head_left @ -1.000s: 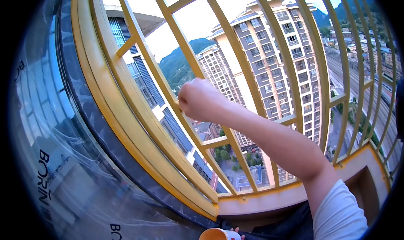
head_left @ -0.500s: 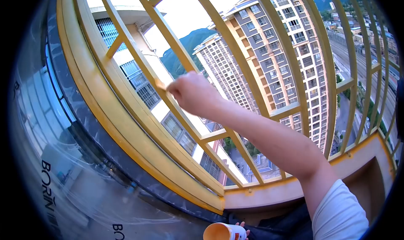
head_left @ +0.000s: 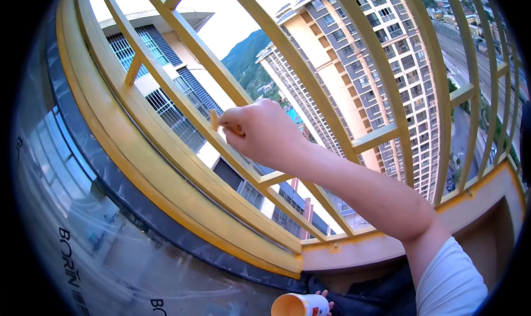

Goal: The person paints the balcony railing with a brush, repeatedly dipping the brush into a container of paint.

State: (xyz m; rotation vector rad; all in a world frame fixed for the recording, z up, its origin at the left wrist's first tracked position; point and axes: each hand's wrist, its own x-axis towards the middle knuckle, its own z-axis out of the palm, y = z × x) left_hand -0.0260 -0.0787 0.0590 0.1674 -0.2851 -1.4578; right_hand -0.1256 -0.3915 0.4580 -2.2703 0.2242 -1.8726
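Note:
My right hand point(head_left: 260, 125) is closed around a paintbrush whose handle is mostly hidden in the fist. The yellowish bristles point(head_left: 214, 119) stick out to the left and touch a slanting yellow metal bar point(head_left: 182, 108) of the railing. Low in the view, the fingers of my left hand point(head_left: 331, 303) wrap the side of a white paint bucket point(head_left: 316, 305). The bucket tilts towards me and its inside is coated orange-yellow. Most of the left hand is hidden behind it.
A wide yellow frame rail point(head_left: 166, 188) curves along the left, beside a dark sill and a glass pane wrapped in printed film point(head_left: 110, 260). A pale low wall point(head_left: 354, 255) with an orange edge stands below the bars. Tall buildings and a road lie far below outside.
The view has shifted slightly. The brush has moved a little against the same bar, with its bristles now showing more clearly. My left hand still holds the bucket.

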